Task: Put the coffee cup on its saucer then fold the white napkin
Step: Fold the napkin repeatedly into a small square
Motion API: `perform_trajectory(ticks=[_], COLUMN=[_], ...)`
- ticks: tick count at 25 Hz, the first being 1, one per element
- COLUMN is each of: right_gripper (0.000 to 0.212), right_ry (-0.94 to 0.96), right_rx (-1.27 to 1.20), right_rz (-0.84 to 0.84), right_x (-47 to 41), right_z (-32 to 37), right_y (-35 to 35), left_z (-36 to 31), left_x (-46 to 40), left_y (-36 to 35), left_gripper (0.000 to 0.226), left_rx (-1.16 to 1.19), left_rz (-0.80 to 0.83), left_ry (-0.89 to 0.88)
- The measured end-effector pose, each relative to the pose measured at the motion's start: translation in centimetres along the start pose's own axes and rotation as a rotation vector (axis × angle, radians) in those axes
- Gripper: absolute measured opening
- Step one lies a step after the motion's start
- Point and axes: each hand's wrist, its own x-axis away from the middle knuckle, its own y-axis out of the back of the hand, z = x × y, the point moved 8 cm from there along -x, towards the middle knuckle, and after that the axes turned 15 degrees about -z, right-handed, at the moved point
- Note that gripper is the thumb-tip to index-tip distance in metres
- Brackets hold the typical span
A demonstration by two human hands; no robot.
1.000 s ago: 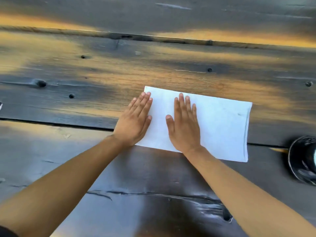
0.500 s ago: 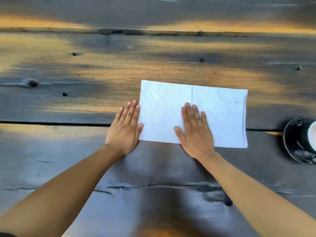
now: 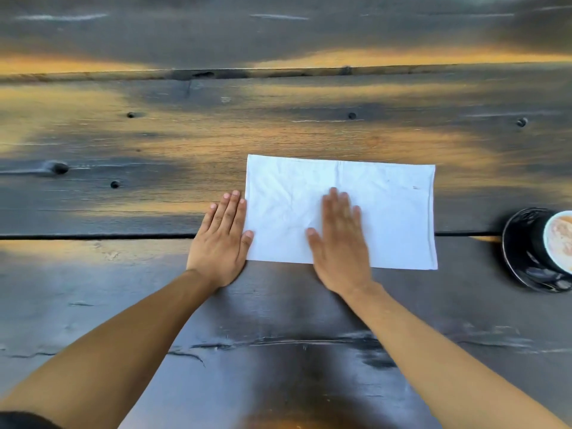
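The white napkin [image 3: 383, 209] lies flat on the wooden table as a wide rectangle, folded, with a faint crease down its middle. My left hand [image 3: 221, 243] lies flat on the table beside the napkin's left edge, thumb touching that edge. My right hand [image 3: 339, 243] presses flat on the napkin's lower middle, fingers straight and blurred by motion. At the right edge of the view, the coffee cup [image 3: 557, 239], full of light brown coffee, stands on its black saucer [image 3: 520, 258]; both are partly cut off.
The dark, worn wooden table [image 3: 278, 320] has a gap between planks running left to right under the napkin and hands, and another farther back. Knots and small holes dot the far planks.
My left hand slid off the napkin to its left edge. My right hand moved rightward across the napkin. The view shifted, bringing the cup and saucer further into sight.
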Motion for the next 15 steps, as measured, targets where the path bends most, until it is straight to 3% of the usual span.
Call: perform_trajectory(ticks=[3, 5, 8, 15], right_gripper=[0.066, 0.065, 0.068, 0.073], right_ry=[0.177, 0.248, 0.278, -0.070], right_rx=[-0.072, -0.024, 0.082, 0.215], right_rz=[0.032, 0.068, 0.092, 0.061], right_x=[-0.6, -0.3, 0.7, 2.6], right_z=[9.0, 9.8, 5.3, -12.0], right_y=[-3.6, -5.1, -4.6, 1.5], left_z=[0.1, 0.1, 0.2, 0.3], left_x=[0.2, 0.1, 0.1, 0.1], left_y=[-0.1, -0.3, -0.3, -0.5], left_gripper=[0.067, 0.066, 0.065, 0.065], left_rx=[-0.015, -0.010, -0.005, -0.032], left_rz=[-0.014, -0.012, -0.018, 0.000], left_ry=[-0.027, -0.036, -0.029, -0.021])
